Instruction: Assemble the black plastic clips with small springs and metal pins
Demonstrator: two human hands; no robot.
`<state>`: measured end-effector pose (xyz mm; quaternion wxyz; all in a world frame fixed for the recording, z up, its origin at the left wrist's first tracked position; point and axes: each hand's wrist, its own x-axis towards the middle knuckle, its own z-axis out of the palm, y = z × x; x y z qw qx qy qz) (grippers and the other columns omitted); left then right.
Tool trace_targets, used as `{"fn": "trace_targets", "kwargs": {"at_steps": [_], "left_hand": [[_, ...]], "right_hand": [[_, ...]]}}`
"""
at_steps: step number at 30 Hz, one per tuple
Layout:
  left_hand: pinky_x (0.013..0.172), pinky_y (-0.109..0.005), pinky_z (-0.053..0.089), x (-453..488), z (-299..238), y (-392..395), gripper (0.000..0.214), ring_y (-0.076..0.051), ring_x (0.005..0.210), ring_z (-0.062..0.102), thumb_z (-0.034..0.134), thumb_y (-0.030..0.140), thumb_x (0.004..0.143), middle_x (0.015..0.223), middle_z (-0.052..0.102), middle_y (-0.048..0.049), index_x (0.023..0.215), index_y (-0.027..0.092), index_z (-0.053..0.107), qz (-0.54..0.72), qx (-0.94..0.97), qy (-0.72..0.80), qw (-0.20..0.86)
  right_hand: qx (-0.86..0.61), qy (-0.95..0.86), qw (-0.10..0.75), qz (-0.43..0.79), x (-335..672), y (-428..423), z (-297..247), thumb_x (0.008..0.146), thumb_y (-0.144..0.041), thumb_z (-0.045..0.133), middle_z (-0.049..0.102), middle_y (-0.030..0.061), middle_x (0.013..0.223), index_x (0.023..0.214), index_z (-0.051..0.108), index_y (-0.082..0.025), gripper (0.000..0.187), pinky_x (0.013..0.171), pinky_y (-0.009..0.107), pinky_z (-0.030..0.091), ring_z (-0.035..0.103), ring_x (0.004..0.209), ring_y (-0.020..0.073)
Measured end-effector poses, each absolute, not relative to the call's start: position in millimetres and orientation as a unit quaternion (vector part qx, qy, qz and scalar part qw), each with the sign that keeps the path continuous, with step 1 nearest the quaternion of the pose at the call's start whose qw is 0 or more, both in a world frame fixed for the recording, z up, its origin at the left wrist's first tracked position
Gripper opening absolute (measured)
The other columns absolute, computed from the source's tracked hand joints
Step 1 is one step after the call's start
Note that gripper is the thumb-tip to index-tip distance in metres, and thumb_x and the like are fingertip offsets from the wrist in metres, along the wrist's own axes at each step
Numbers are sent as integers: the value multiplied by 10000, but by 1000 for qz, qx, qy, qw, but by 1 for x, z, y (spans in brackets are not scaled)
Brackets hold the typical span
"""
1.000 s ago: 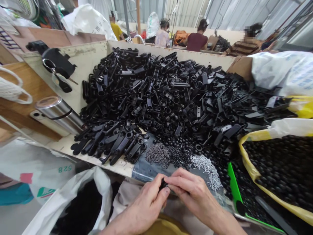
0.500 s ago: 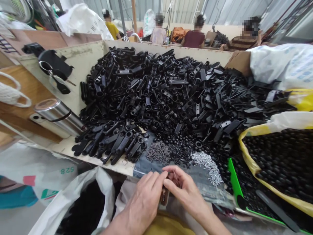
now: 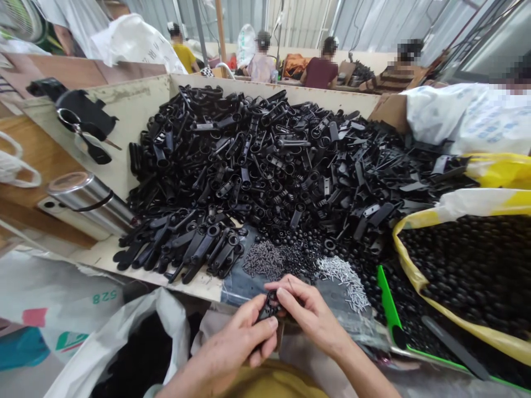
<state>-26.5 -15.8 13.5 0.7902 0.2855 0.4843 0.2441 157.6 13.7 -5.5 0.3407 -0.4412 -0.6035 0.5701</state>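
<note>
Left hand (image 3: 238, 342) and right hand (image 3: 309, 312) meet, both sets of fingers pinched shut on one small black plastic part (image 3: 267, 305). It is held just short of heaped dull grey screws (image 3: 263, 262) and thin bright pins (image 3: 344, 276).

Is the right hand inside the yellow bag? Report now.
No, the right hand meets the left hand on a small black part, well clear of the yellow bag.

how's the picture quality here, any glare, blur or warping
Head view: even, soft light, faint shadows; wide-lens warp bows the bin wall; mild glare on the steel flask; left hand, right hand and the part they hold look sharp.
</note>
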Motion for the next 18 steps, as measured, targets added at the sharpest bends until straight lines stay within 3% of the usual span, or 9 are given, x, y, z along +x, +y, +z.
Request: {"fn": "trace_targets", "kwargs": {"at_steps": [6,11,14,18], "left_hand": [[519,-240,194,-27,19,-15,1175,-83,504,306,780,585,708,568,533,87,1560,26,195,239,266,504,786],[536,-237,223,-29,4,-24,1171,-96,520,328,783,596,736,574,525,82,1589,72,176,247,262,539,761],[545,-242,266,-32,-9,-26,1164,-113,510,395,784,637,729,522,505,88,1581,79,220,245,284,564,735],[552,-247,333,-28,-12,-19,1154,-130,512,460,808,670,684,544,570,69,1551,126,276,269,291,574,717]], "right_hand": [[-438,-634,322,550,166,12,-13,970,-585,579,552,25,885,1245,742,-240,470,725,299,459,559,821,181],[-450,-675,307,498,164,4,-11,987,-383,615,607,14,892,1268,724,-264,324,703,275,442,573,799,164],[-462,-710,274,456,175,-1,-7,947,-309,677,634,-1,866,1296,704,-277,351,670,258,442,593,771,160],[-533,-707,307,350,215,15,-1,975,-286,611,701,5,841,1120,758,-238,211,654,254,468,627,736,160]]}}
